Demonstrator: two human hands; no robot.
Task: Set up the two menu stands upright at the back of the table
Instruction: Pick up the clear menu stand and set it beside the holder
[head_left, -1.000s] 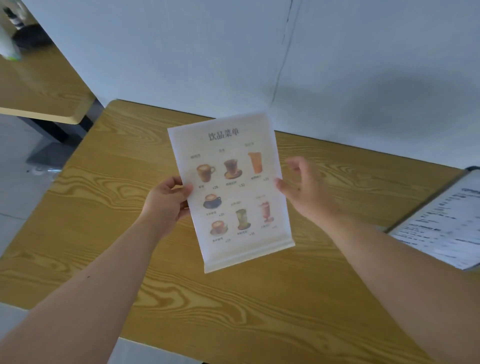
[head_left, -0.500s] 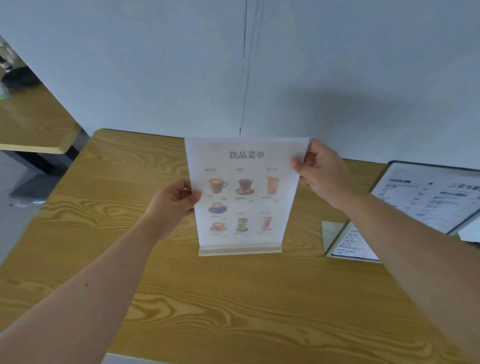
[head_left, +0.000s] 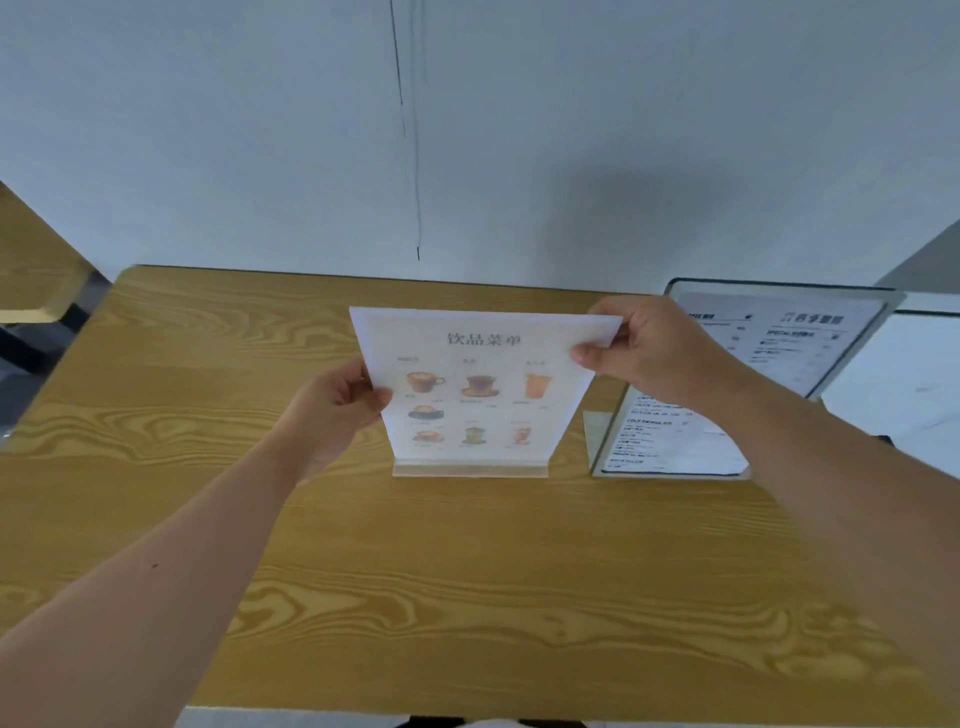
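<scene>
Drinks menu stand (head_left: 480, 387): upright on the wooden table (head_left: 467, 571), its pale base strip flat on the top, roughly mid-depth and a little right of centre. Printed face toward me; rows of cup and glass pictures under a heading in Chinese characters.
My left hand (head_left: 332, 410): closed on the stand's left edge, about halfway up; thumb in front of the sheet, fingers behind it.
My right hand (head_left: 641, 348): pinching the stand's top right corner, thumb on the front face, other fingers wrapped behind.
Second menu stand (head_left: 748, 384): black-framed, to the right of the first, standing on its base near the table's right edge. Panel leans back and is angled to face left. Small print on it, too blurred to read. My right forearm crosses in front of its lower part.
Gap between stands: they sit near each other, not touching.
Wall (head_left: 519, 130): plain white, directly behind the table's far edge; thin dark vertical line down it above the first stand.
Neighbouring table (head_left: 31, 270): same wood finish, at far left, apart from mine.
</scene>
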